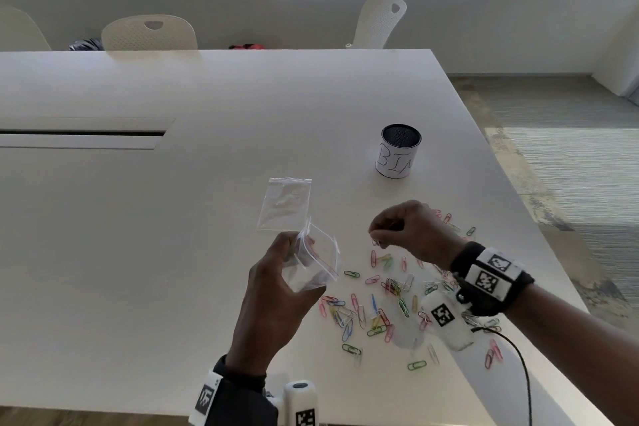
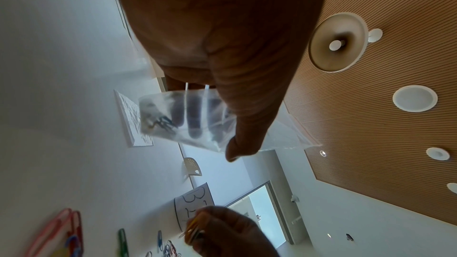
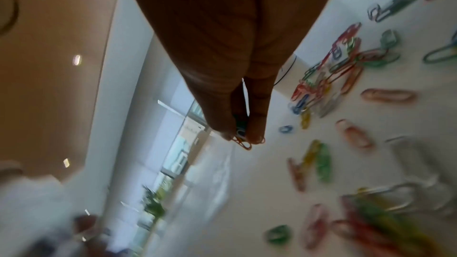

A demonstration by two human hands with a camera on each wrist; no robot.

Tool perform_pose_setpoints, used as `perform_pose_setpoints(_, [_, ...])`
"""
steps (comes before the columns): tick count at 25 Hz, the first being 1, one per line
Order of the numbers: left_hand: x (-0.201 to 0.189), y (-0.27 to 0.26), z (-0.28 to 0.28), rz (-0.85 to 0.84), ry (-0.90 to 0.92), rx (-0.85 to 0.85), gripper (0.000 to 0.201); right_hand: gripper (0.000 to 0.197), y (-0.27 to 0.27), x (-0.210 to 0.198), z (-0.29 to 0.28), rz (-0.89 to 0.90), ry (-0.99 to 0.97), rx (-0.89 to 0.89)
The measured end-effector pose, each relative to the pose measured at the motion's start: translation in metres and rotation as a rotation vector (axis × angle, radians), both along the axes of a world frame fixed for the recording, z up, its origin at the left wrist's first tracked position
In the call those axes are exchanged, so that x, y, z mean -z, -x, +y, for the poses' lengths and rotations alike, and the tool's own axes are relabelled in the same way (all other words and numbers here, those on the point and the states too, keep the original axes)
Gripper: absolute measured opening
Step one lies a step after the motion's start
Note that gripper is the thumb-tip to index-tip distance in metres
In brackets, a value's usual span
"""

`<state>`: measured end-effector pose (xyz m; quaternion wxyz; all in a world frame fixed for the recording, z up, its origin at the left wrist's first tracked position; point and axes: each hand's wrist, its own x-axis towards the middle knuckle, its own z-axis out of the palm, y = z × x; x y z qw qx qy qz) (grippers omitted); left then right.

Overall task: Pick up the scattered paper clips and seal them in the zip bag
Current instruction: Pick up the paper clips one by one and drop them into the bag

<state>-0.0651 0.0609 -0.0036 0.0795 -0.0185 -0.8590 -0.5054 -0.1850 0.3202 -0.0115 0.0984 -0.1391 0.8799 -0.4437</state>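
Observation:
My left hand (image 1: 276, 273) holds a small clear zip bag (image 1: 316, 261) above the table, its red-striped mouth facing right; through the bag (image 2: 188, 118) in the left wrist view I see my fingers and a few clips inside. My right hand (image 1: 401, 228) hovers to the right of the bag and pinches a small bunch of paper clips (image 3: 243, 140) between thumb and fingertips. Several coloured paper clips (image 1: 380, 304) lie scattered on the white table (image 1: 173, 218) below and between both hands.
A second clear zip bag (image 1: 285, 204) lies flat on the table beyond my left hand. A black mesh cup (image 1: 397, 150) with a white label stands further back on the right. The table's right edge runs close to the clips.

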Motion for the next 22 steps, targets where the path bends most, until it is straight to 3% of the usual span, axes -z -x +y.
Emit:
perform_pose_setpoints(4, [0.001, 0.001, 0.007, -0.001, -0.002, 0.027, 0.045, 0.011, -0.032, -0.059, -0.011, -0.16, 0.375, 0.007])
perform_pose_setpoints(7, [0.0, 0.002, 0.012, 0.011, 0.007, 0.053, 0.049, 0.015, -0.056, -0.099, -0.024, -0.161, 0.492, -0.041])
perform_pose_setpoints(13, [-0.005, 0.001, 0.019, 0.066, 0.038, 0.079, 0.056, 0.004, -0.076, -0.119, -0.05, 0.035, 0.151, -0.043])
perform_pose_setpoints(22, [-0.005, 0.001, 0.02, 0.074, 0.011, 0.089, 0.05, 0.012, -0.073, -0.127, -0.058, 0.083, -0.025, -0.1])
